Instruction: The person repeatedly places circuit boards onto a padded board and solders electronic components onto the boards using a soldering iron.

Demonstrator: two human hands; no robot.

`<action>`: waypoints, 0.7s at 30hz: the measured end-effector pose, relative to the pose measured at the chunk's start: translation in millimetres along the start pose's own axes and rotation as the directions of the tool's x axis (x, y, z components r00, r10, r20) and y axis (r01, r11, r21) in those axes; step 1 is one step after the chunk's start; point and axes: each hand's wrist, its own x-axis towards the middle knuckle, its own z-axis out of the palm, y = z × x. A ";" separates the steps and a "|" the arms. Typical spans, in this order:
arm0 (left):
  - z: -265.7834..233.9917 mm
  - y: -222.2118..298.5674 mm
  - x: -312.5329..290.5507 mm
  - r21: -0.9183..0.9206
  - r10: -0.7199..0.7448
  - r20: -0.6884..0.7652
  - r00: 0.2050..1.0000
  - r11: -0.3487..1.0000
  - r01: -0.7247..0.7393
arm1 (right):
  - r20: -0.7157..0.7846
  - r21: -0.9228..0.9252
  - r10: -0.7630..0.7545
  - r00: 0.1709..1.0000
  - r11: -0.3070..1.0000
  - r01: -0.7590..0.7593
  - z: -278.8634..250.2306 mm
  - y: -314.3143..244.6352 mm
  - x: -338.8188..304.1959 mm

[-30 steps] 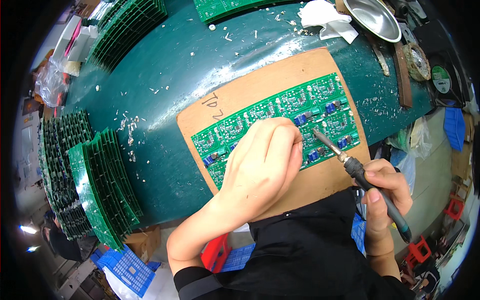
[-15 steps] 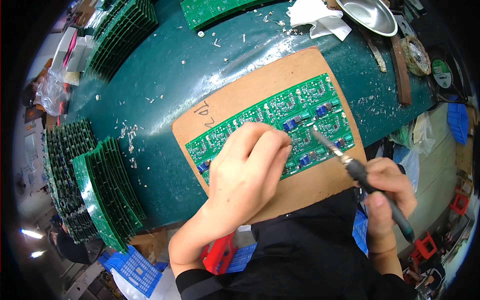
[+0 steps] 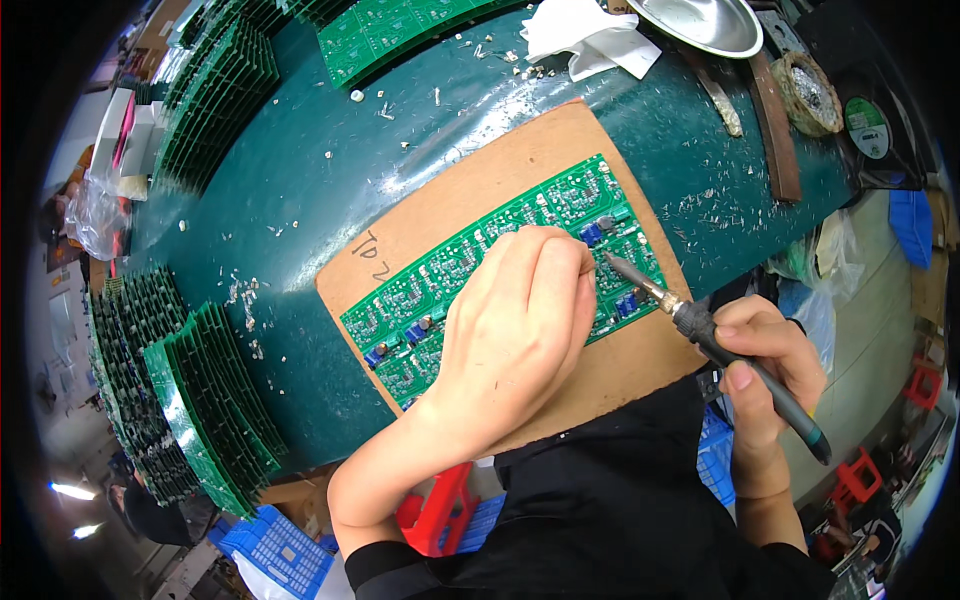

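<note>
A green circuit board [image 3: 447, 268] with small blue and black components lies slantwise on a brown backing sheet [image 3: 545, 135]. Over its middle bends my left hand [image 3: 515, 330], fingers pinched together near the board surface; whatever the tips hold is hidden. My right hand [image 3: 768, 365] grips a soldering iron [image 3: 699, 329] by its dark handle like a pen. The iron's tip points down-left at the board, close beside my left fingertips. I cannot tell whether the tip touches the board.
Stacks of green boards stand at the left [image 3: 210, 400] and far left [image 3: 220, 100]. Another board group [image 3: 400, 35] lies at the back. White paper [image 3: 588, 38], a metal bowl [image 3: 705, 25], a wooden strip [image 3: 775, 135] and a solder-like coil [image 3: 808, 95] are at the far right. Clippings litter the green table [image 3: 300, 210].
The board and backing sheet have moved left in the picture, along with the table's things. My left fingers are now further right on the board, close to the iron's tip.
</note>
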 end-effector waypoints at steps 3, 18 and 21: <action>2.4 1.2 2.0 0.052 0.017 0.004 1.000 0.998 -0.018 | 0.066 0.020 -0.081 0.994 0.997 0.080 -6.4 5.7 6.8; -71.1 7.0 -71.5 0.074 -0.490 -0.403 0.773 0.824 0.561 | -0.268 -0.644 -0.198 0.943 0.764 -0.022 -65.8 32.9 50.5; -73.1 -14.4 -105.5 0.127 -0.571 -0.428 0.701 0.730 0.672 | 0.008 -0.501 -0.289 0.957 0.828 0.254 -25.5 22.3 33.9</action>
